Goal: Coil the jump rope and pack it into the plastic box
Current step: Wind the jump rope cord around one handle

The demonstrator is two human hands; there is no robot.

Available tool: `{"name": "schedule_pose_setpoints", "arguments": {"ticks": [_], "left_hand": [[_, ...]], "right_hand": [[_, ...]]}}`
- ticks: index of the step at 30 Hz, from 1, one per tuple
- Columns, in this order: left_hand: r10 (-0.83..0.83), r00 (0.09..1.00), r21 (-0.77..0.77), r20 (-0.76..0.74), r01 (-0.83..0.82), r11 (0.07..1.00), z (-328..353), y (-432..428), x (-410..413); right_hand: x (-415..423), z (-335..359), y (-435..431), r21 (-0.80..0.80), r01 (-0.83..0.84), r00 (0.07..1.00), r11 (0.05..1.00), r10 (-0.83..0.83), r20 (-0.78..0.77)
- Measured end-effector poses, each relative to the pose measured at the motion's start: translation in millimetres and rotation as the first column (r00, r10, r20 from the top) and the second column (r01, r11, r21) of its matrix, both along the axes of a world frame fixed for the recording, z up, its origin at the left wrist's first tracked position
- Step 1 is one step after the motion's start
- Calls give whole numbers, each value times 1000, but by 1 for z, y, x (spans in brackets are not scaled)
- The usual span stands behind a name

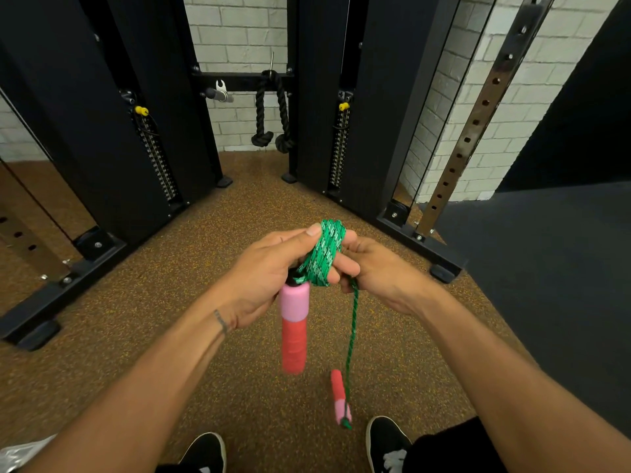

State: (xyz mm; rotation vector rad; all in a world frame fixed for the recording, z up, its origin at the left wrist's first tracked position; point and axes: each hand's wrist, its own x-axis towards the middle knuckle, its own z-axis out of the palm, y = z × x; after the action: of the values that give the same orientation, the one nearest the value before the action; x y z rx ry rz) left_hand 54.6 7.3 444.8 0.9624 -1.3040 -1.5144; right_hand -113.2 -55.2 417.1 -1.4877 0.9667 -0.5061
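Note:
A green jump rope [324,254] is wound in several turns around the fingers of my left hand [269,274], whose thumb presses on the coil's top. One pink-and-red handle [294,331] hangs straight down below that hand. My right hand [372,268] pinches the coil from the right side. A single strand of the jump rope drops from it to the second pink-and-red handle [338,396], which dangles near the floor above my shoes. A clear plastic thing [18,452], perhaps the box, shows at the bottom left corner, mostly cut off.
I stand on a brown speckled rubber floor [239,216]. Black cable-machine columns [112,131] rise left and right, with base feet [442,271] jutting out. A black rope attachment [273,114] hangs at the back wall. Dark grey flooring [546,268] lies to the right.

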Motion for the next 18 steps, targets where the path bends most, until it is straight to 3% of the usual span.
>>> {"name": "schedule_pose_setpoints", "arguments": {"ticks": [6, 11, 15, 18], "left_hand": [[5, 1000, -54, 18, -5, 999, 2, 1, 4], [124, 991, -4, -51, -124, 992, 6, -1, 5], [266, 962, -43, 61, -263, 964, 4, -6, 8], [272, 952, -85, 143, -262, 961, 2, -7, 6]], "right_hand": [[1, 5, 7, -43, -11, 997, 999, 7, -81], [5, 7, 12, -39, -128, 983, 991, 121, -139], [6, 9, 17, -60, -179, 974, 982, 168, -153], [4, 12, 20, -77, -221, 968, 972, 209, -136]]}}
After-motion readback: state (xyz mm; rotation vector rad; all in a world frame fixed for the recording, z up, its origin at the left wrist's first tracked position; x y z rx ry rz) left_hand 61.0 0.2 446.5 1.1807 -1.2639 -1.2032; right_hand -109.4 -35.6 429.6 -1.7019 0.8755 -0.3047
